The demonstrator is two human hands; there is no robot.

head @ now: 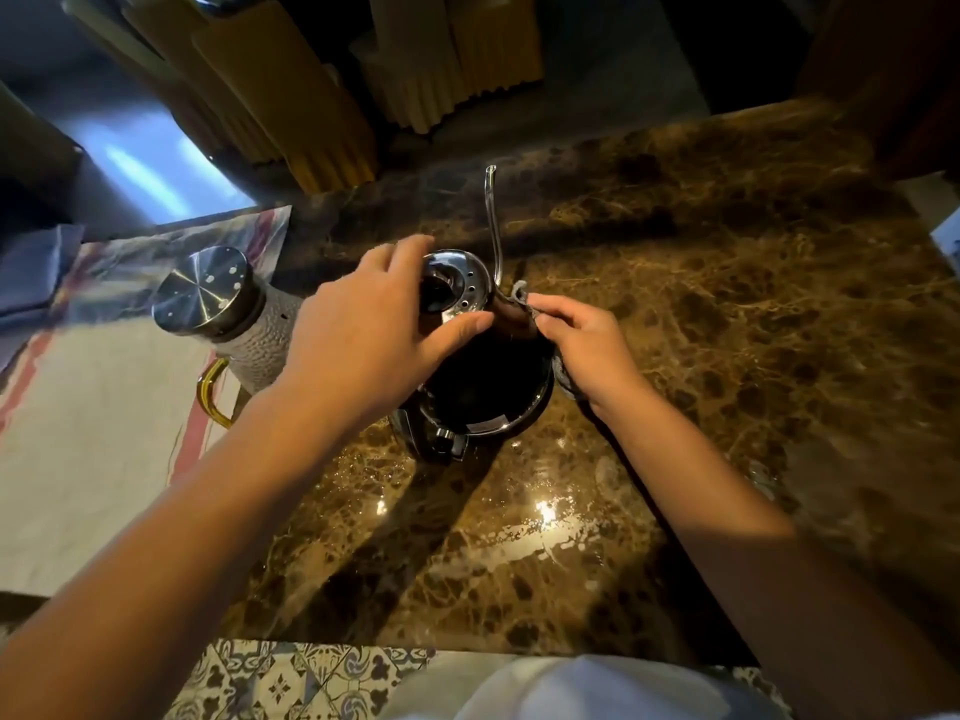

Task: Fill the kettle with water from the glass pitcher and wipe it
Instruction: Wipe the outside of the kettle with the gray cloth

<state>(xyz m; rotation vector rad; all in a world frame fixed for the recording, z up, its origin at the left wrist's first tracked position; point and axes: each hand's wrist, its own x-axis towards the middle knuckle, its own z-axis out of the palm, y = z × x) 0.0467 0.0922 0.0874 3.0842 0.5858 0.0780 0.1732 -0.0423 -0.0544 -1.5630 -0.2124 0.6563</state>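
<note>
Kettle (483,402): dark gooseneck model on its base, standing near the middle of the brown marble counter (753,304), thin spout (492,220) rising away from the person. Entries follow from left to right.

Striped cloth (93,449): pale with red bands, spread over the left part of the counter.

Pitcher (249,324): textured glass body, shiny metal lid (203,291) in place, amber handle (210,392) facing the person. It stands upright on the cloth, just left of the kettle, and no hand touches it.

Left hand (358,330): reaches over the kettle top, fingers curled round the perforated steel lid (460,285), thumb along its near edge. Whether the lid is seated or lifted slightly cannot be told.

Right hand (587,350): at the kettle's right shoulder, close to the root of the spout, fingers pinching a small grey rag (519,292) against the body.

Step in hand, as judged: the wiping. The pitcher set aside with its lid on suggests pouring is finished, though the water level inside the kettle is hidden.

Next move, as judged: draw the rag round the body while the left hand steadies the top. Light pressure is called for, since a sideways push could shift the kettle on its base or knock the slender spout.
</note>
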